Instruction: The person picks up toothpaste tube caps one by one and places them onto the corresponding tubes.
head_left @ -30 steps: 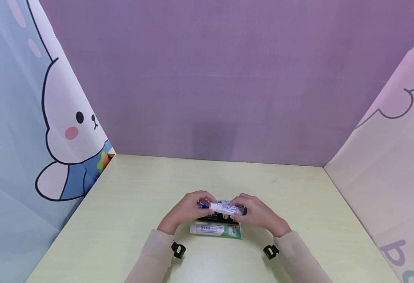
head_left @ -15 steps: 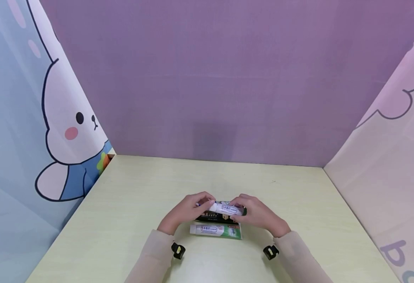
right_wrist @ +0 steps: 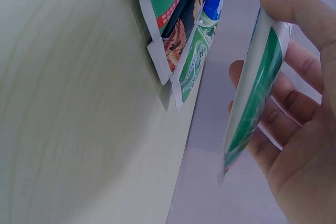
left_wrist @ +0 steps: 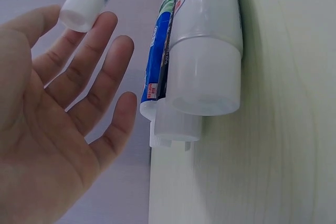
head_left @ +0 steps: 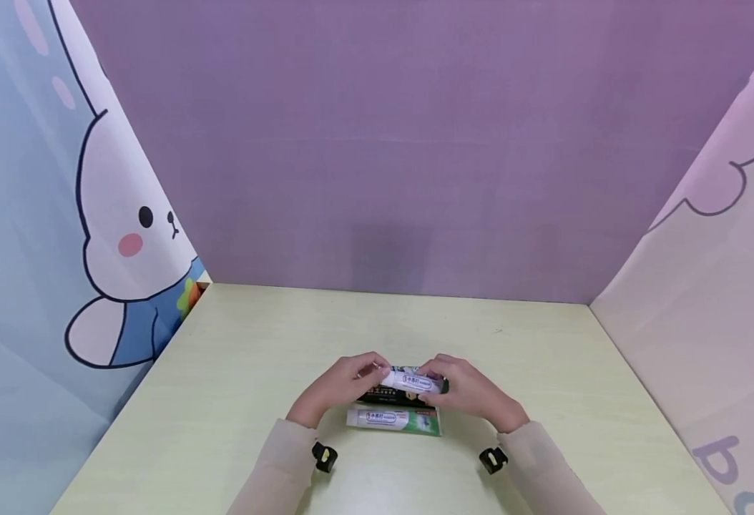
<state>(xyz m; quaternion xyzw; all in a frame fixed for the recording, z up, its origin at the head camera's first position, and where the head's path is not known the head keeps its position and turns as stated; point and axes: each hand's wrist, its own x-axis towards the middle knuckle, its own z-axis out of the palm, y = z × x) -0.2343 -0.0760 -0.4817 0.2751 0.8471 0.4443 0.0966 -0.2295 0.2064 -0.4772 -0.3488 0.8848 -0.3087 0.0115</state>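
A white and green toothpaste tube [head_left: 418, 381] is held level above the table between both hands. My left hand [head_left: 343, 380] pinches its white cap [left_wrist: 82, 8] with thumb and fingertips; the ring and little fingers stay apart from it. My right hand [head_left: 473, 386] grips the tube's body, thumb on one side and fingers on the other, as the right wrist view shows. Below lie a similar white and green tube [head_left: 393, 420], a black tube [head_left: 390, 395] and a blue and green tube [left_wrist: 156, 59], side by side. The hands partly cover the farther ones in the head view.
The pale wooden table [head_left: 255, 322] meets a purple backdrop [head_left: 383, 157] at its far edge. A curtain with a cartoon rabbit [head_left: 126, 236] hangs at the left, and a pale printed curtain [head_left: 705, 307] at the right.
My left thumb has shifted up onto the cap of the held tube. My right hand keeps its grip nearly in place. The tubes on the table have not moved.
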